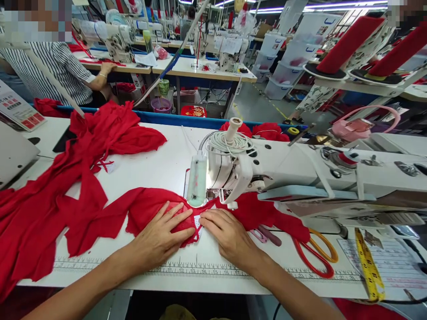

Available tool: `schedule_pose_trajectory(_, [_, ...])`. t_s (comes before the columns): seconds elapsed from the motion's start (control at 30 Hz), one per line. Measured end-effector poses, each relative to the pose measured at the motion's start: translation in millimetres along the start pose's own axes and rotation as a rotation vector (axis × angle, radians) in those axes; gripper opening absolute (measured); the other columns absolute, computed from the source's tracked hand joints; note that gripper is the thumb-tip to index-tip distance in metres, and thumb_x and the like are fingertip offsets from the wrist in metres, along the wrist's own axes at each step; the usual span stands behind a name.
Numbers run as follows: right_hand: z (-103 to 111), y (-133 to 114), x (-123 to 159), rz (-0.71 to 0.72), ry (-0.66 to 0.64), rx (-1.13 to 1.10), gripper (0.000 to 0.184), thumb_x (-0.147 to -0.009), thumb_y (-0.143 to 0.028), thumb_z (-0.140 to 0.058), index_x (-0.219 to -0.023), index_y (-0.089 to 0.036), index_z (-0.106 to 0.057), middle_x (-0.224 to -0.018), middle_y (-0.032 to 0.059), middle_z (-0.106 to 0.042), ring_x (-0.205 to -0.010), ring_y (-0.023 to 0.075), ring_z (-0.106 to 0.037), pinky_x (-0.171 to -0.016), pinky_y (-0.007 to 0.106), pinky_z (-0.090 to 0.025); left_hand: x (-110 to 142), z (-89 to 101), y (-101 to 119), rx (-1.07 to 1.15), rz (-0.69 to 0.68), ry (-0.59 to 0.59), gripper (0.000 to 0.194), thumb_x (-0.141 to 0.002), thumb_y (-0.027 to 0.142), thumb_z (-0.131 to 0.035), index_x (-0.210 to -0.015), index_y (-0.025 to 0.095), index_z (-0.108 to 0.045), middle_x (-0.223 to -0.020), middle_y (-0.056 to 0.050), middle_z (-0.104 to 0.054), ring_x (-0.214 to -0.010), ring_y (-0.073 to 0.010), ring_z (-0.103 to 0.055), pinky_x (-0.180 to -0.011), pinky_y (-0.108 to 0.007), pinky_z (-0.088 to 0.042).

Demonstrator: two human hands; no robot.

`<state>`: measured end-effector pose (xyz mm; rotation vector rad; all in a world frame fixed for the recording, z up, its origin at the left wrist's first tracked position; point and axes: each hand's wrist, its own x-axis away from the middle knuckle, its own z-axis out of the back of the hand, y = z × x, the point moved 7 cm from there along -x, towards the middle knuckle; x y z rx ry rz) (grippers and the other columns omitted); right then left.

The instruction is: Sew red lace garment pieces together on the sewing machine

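Note:
My left hand (163, 231) lies flat with spread fingers on a piece of red fabric (143, 204) at the sewing machine. Beside it, my right hand (230, 235) has its fingers bent and pressed together at the fabric's edge; its thumb is mostly hidden. Between the two hands a small white label (197, 221) shows, crossed by a narrow red strip. The fabric runs under the head of the white sewing machine (220, 169), whose clear guard (197, 180) stands just beyond my fingertips. The needle is hidden from view.
A heap of red fabric (110, 129) covers the table's left side. Right of my hands lie scissors (316, 258) with red and orange handles and a yellow tape measure (367, 266). Red thread cones (350, 44) stand above. A co-worker in a striped shirt (63, 66) sits opposite.

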<state>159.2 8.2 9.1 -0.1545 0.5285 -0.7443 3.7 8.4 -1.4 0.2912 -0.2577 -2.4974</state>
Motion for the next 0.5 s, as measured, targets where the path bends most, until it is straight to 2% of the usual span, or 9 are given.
schedule_pose_trajectory(0.17, [-2.7,2.0,4.6,-0.014,0.019,-0.027,0.054,-0.083,0.006,-0.036,-0.126,-0.017,-0.06,-0.121,0.0126,-0.067,-0.114,0.0245,-0.06,-0.093,0.046,-0.053,-1.0,1.1,-1.7,0.002,0.009,-0.019,0.04,-0.091,0.011,-0.051,-0.127,0.027,-0.061,-0.151,-0.011,-0.047,-0.139,-0.0346,-0.042,-0.113,-0.061,-0.033])
schedule_pose_trajectory(0.33, [-3.5,2.6,5.6,-0.012,0.021,-0.01,0.054,-0.082,0.007,-0.036,-0.125,-0.015,-0.059,-0.123,0.0131,-0.067,-0.115,0.0252,-0.06,-0.094,0.047,-0.053,-3.0,-2.5,-1.0,-0.025,0.012,-0.021,0.045,-0.092,0.012,-0.05,-0.133,0.03,-0.057,-0.15,-0.011,-0.046,-0.139,-0.0353,-0.04,-0.111,-0.062,-0.035])
schedule_pose_trajectory(0.5, [10.8,2.9,6.5,-0.064,0.048,0.014,0.05,-0.084,0.005,-0.037,-0.122,-0.017,-0.06,-0.121,0.0109,-0.068,-0.109,0.025,-0.063,-0.096,0.048,-0.051,1.9,-4.5,3.3,-0.068,0.015,-0.036,0.045,-0.093,0.012,-0.047,-0.132,0.033,-0.057,-0.153,-0.012,-0.042,-0.142,-0.0376,-0.035,-0.108,-0.065,-0.038])
